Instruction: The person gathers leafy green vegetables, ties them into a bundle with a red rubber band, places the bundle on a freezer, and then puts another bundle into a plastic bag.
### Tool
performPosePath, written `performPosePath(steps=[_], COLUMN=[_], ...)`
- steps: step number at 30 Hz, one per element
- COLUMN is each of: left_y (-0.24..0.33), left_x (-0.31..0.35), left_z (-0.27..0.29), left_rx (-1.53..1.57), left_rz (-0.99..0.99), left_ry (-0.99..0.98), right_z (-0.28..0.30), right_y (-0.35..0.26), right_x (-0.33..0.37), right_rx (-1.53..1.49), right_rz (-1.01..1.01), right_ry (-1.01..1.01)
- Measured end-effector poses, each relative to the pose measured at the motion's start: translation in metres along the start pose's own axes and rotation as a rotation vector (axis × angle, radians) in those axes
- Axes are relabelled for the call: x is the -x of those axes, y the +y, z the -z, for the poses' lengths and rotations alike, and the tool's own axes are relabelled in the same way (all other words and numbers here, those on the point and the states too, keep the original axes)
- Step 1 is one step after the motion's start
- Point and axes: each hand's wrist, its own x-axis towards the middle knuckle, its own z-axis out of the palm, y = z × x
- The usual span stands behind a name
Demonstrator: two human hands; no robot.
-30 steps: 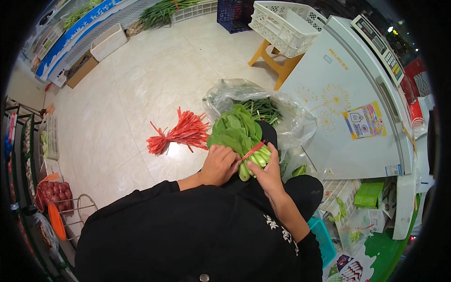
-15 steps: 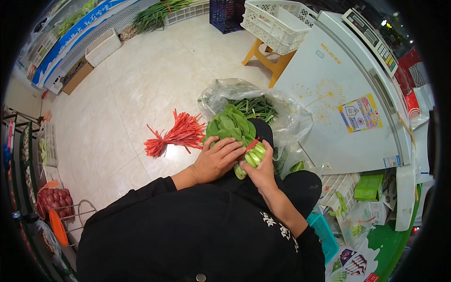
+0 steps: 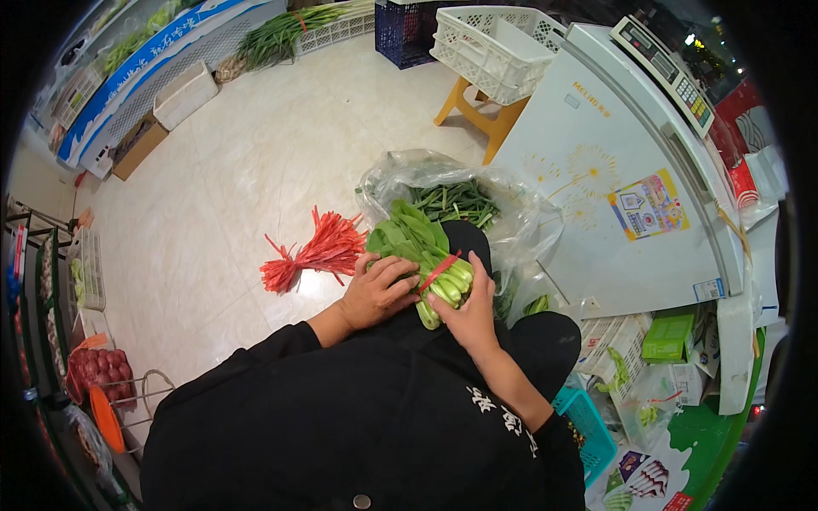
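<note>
In the head view, a bunch of leafy greens (image 3: 402, 236) lies over the person's lap between the two hands, its leaves pointing up and to the left and its pale stems (image 3: 446, 283) toward the right hand. A red tie (image 3: 438, 272) goes across the stems just below the leaves. The right hand (image 3: 470, 317) grasps the stem end, thumb on the near side and fingers around the far side. The left hand (image 3: 377, 291) lies bent over the lower leaves, fingers touching them; its underside is hidden, so I cannot tell whether it grips or only presses.

Beside the left hand, on the pale floor (image 3: 230, 179), lies a bundle of red strips (image 3: 317, 252) (gathered near one end and fanned out at the other). Beyond the knees, a clear plastic bag (image 3: 532, 223) holds darker greens (image 3: 456, 203). To the right stands a white refrigerator (image 3: 550, 247) with a scale (image 3: 665, 72) on it, near a white crate (image 3: 490, 53) on a yellow stool (image 3: 479, 117).
</note>
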Motion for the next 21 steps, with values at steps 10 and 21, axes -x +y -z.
performPosePath(steps=[10, 21], left_y=[0.017, -0.011], left_x=[-0.023, -0.067], left_z=[0.021, 0.033], left_rx=[0.110, 0.263], left_rz=[0.040, -0.020], left_ry=[-0.055, -0.159], right_z=[0.024, 0.022], right_y=[0.010, -0.007], right_x=[0.008, -0.007], right_rx=[-0.063, 0.052], right_rz=[0.326, 0.297], right_ry=[0.115, 0.149])
